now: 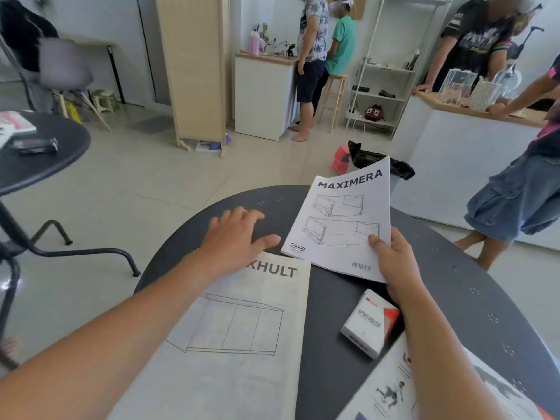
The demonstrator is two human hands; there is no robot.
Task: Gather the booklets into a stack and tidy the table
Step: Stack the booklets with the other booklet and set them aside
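My right hand (pixel 395 262) grips the lower right corner of a white MAXIMERA booklet (pixel 339 219), lifted and tilted above the round dark table (pixel 454 286). My left hand (pixel 239 237) hovers with its fingers spread and nothing in it over the table's far left part, just above the top edge of a larger booklet (pixel 242 334) that lies flat at the near left. A third printed leaflet (pixel 391 392) lies at the near right edge, partly under my right forearm.
A small white and red box marked VESS (pixel 371 322) lies on the table between the booklets. Another dark table (pixel 42 153) stands at the left. Several people stand by white counters (pixel 454 159) behind. A red and black bag (pixel 357 159) lies on the floor.
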